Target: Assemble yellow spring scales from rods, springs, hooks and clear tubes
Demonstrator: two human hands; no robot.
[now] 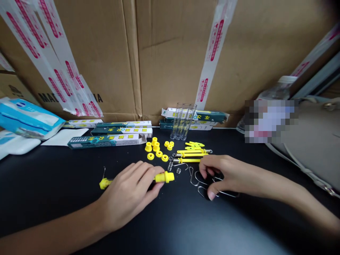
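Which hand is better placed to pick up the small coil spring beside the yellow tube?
Probably the right hand: it rests on the wire hooks, close to the coil spring, while the left hand is wrapped around the yellow plastic tube.

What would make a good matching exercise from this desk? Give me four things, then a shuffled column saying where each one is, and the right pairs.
Things:
A. Yellow plastic tube
B. Wire loops
C. Clear tubes
D. Blue-and-white packet

Places:
1. Standing in front of the green-and-white boxes
2. Under the right hand
3. At the far left of the black table
4. Gripped in the left hand

Pairs: A-4, B-2, C-1, D-3.
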